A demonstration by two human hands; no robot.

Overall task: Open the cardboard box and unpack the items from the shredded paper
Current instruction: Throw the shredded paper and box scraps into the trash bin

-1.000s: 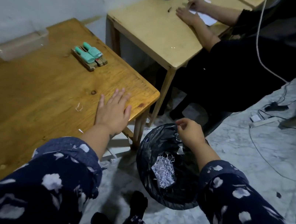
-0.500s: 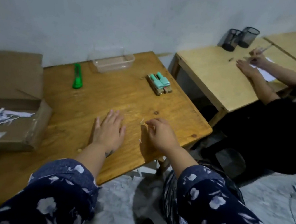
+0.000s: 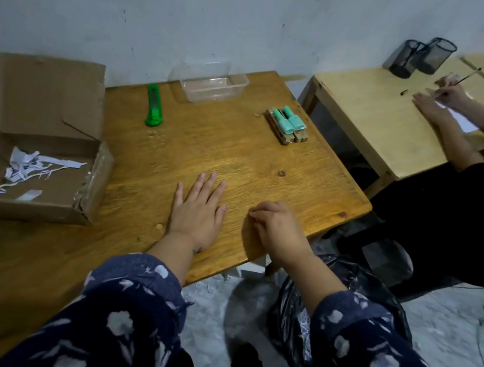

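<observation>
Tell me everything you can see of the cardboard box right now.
The cardboard box is plain brown, sitting at the left end of the wooden table, open, with its big flap leaning back against the wall. Inside lie only a few white shredded paper strips on the bare bottom. Its near right corner looks crumpled. Neither hand touches it.

We see two bare hands, the left hand and the right hand, with no rings or watch on either. Both forearms are bare up to sleeves pushed back toward the elbows. The left sleeve and the right sleeve are the same loose, dark navy fabric, printed with scattered pale flowers and small leaf-like strokes. A small dark mark sits at the left wrist; we cannot tell what it is.
</observation>
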